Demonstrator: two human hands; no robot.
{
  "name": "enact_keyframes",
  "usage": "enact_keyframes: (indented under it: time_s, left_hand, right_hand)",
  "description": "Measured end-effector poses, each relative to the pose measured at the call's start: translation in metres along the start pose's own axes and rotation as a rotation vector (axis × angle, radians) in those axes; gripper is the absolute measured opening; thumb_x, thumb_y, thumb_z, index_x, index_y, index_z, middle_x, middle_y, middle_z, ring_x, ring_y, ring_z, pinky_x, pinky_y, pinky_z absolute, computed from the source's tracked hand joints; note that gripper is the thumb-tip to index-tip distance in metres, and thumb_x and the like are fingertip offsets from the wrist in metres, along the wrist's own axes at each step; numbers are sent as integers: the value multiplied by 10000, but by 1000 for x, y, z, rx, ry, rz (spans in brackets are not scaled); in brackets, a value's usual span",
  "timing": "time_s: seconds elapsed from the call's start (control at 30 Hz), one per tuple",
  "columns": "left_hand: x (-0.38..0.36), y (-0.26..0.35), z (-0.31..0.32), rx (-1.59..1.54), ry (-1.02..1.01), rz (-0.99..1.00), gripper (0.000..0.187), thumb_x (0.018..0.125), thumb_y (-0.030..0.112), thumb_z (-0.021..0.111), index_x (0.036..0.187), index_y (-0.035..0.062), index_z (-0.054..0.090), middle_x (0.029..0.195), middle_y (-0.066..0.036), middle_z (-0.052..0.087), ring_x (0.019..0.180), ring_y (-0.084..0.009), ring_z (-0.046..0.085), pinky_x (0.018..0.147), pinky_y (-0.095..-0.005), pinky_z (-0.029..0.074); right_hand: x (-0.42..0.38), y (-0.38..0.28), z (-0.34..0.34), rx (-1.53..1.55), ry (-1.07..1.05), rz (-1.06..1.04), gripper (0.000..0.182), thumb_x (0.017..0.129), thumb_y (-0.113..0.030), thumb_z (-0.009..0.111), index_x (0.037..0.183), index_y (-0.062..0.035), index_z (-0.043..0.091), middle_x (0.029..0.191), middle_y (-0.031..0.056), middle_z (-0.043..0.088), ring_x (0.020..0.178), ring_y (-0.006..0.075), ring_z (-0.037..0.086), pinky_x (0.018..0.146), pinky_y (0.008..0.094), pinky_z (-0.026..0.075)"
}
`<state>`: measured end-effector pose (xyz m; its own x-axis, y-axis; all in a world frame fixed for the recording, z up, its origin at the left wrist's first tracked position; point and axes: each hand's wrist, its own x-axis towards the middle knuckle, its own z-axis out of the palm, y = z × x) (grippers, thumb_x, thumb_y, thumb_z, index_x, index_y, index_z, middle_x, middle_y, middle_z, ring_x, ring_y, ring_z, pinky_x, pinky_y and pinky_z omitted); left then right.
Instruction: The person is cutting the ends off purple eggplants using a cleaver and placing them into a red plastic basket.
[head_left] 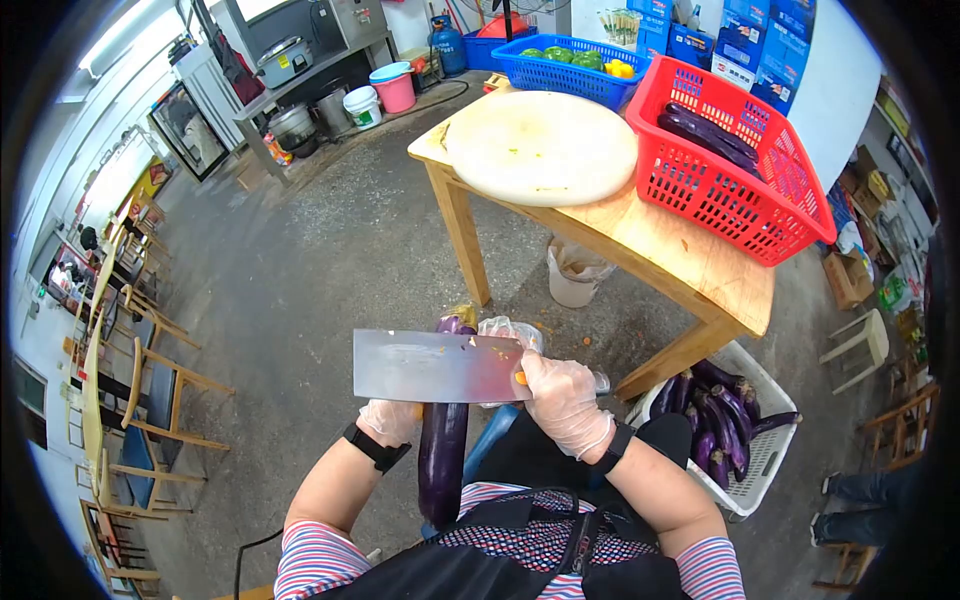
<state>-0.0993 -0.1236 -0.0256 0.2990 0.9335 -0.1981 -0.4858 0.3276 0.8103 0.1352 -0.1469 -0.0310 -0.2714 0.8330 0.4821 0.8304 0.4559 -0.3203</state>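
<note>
My right hand [565, 398], in a clear plastic glove, grips the handle of a cleaver [430, 368]. The broad blade lies across in front of an eggplant [442, 460], hiding its middle. The eggplant's stem end [458, 322] shows beyond the blade, and its dark purple body points down toward my lap. My left hand [390, 420], gloved too, is at the eggplant's left side; its fingers are mostly behind the blade and appear wrapped round the eggplant. A crumpled clear plastic bag [512, 330] shows just past the blade.
A wooden table [700, 265] ahead bears a round cutting board [540, 150] and a red basket [690, 190] with eggplants. A white crate [775, 450] of eggplants stands at right. A lined bin [575, 280] sits under the table. Another person's legs [860, 505] show far right.
</note>
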Motion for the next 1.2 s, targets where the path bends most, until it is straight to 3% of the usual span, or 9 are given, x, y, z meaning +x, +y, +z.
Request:
enact_keyframes:
  time_s: [0.1, 0.23, 0.33, 0.43, 0.6, 0.87, 1.03, 1.07, 1.2]
  left_hand:
    - [-14, 14, 33, -132, 55, -190, 398, 890, 277, 689, 1185, 33, 577, 1081, -113, 658, 945, -215, 667, 830, -363, 571]
    - [-8, 12, 29, -32, -2, -150, 365, 871, 200, 710, 1172, 41, 578, 1065, -94, 655, 936, -201, 662, 819, -338, 568]
    - [9, 5, 25, 81, 8, -87, 371, 834, 106, 743, 1159, 40, 578, 1064, -87, 648, 967, -184, 645, 853, -322, 545]
    - [18, -7, 19, 576, -3, 225, 516, 812, 75, 774, 1255, 48, 511, 1151, -75, 613, 1026, -170, 614, 870, -299, 521]
    - [12, -1, 34, 486, 174, 103, 509, 810, 56, 768, 1247, 21, 510, 1173, -98, 601, 1058, -182, 603, 881, -317, 516]
    - [13, 10, 50, 607, 195, -38, 455, 794, 86, 726, 1196, 12, 526, 1044, -70, 646, 904, -159, 636, 788, -302, 531]
    - [16, 16, 49, 590, 138, -1, 480, 759, 137, 733, 1176, -13, 550, 904, -27, 618, 757, -104, 592, 671, -262, 492]
    - [11, 27, 56, 587, 151, -151, 498, 758, 154, 736, 1184, -18, 544, 900, -35, 621, 751, -108, 597, 667, -261, 495]
    - [17, 16, 39, 650, 101, -128, 487, 750, 183, 738, 1149, -23, 548, 889, -55, 626, 754, -134, 613, 675, -283, 506]
  right_hand:
    - [2, 0, -1, 30, 74, -31, 157, 788, -140, 675, 850, -71, 549, 668, 120, 608, 580, 306, 629, 530, 412, 489]
    - [6, -1, -4, 57, 49, -10, 155, 789, -131, 671, 856, -67, 546, 683, 130, 617, 598, 315, 638, 532, 416, 492]
    - [7, -2, -10, 84, -1, 16, 145, 806, -128, 663, 857, -61, 546, 689, 144, 622, 618, 330, 646, 537, 422, 495]
    - [9, -9, -18, 128, -59, 49, 134, 838, -132, 650, 854, -50, 545, 689, 162, 627, 638, 345, 652, 548, 434, 499]
    - [9, -8, -16, 130, -107, 63, 142, 873, -144, 634, 856, -34, 547, 681, 184, 627, 647, 357, 654, 559, 451, 502]
    - [21, -2, 1, 197, -68, 139, 347, 873, -157, 629, 1218, -126, 618, 681, 210, 628, 681, 392, 653, 594, 478, 512]
    - [25, 14, 7, 266, -95, 133, 306, 883, -173, 627, 1188, -177, 642, 726, 221, 638, 697, 403, 650, 622, 488, 515]
    - [25, 18, 5, 260, -122, 103, 305, 888, -182, 627, 1192, -207, 646, 740, 224, 640, 703, 403, 650, 630, 487, 516]
    - [29, 27, -3, 321, -292, 147, 274, 864, -135, 594, 1134, -163, 629, 896, 200, 671, 834, 392, 659, 743, 492, 523]
